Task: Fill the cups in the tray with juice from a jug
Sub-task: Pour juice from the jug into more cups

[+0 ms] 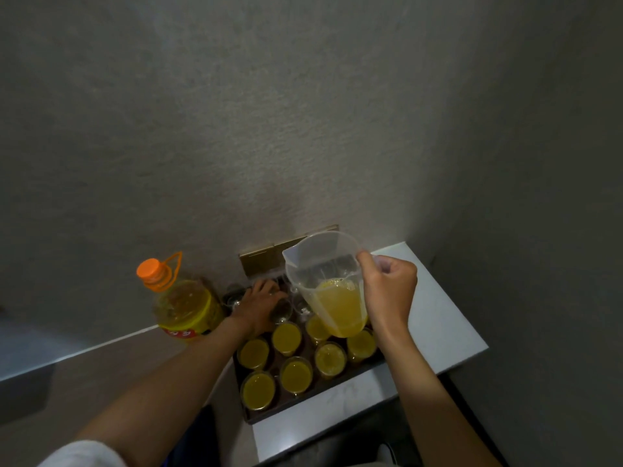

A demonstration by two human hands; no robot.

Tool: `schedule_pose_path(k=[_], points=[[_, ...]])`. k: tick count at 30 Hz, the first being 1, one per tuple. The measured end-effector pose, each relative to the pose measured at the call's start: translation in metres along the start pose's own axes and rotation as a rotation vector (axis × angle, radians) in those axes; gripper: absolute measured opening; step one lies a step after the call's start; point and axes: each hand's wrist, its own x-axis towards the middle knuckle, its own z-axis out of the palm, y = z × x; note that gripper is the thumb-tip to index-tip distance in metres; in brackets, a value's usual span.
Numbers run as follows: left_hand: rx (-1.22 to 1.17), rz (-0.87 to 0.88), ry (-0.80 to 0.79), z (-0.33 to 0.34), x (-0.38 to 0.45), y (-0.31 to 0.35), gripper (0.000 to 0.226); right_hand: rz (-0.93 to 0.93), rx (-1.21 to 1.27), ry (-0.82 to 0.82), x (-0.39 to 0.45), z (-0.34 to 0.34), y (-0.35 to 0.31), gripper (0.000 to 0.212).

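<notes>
R hand (387, 291) fist-gripped on handle of clear plastic jug (325, 281), approx 1/3 full w/ yellow juice, held above far-right part of dark rectangular tray (305, 404) on white counter (435, 318). L hand (261, 303) curled round empty clear cup (281, 311) at tray's far side. Seven juice-filled cups (286, 338) visible nearer. Big yellow bottle w/ orange cap (183, 305) left of tray

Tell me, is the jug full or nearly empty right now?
Partly full. The clear jug, gripped by the right hand, holds orange juice only in its lower part; the upper part is empty.
</notes>
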Motion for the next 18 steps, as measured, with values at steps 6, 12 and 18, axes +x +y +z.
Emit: schedule_pose_path(k=[6,12,18], points=[[-0.013,-0.041,0.032,0.000,-0.002,0.000,0.079,0.011,-0.008,-0.006,0.000,0.001,0.001,0.053],[-0.130,-0.068,0.108,-0.004,-0.006,0.002,0.079,0.014,-0.011,-0.024,-0.001,0.003,0.002,0.051],[-0.448,-0.132,0.286,-0.015,-0.022,0.001,0.077,0.015,-0.013,-0.043,-0.001,0.003,-0.001,0.052]])
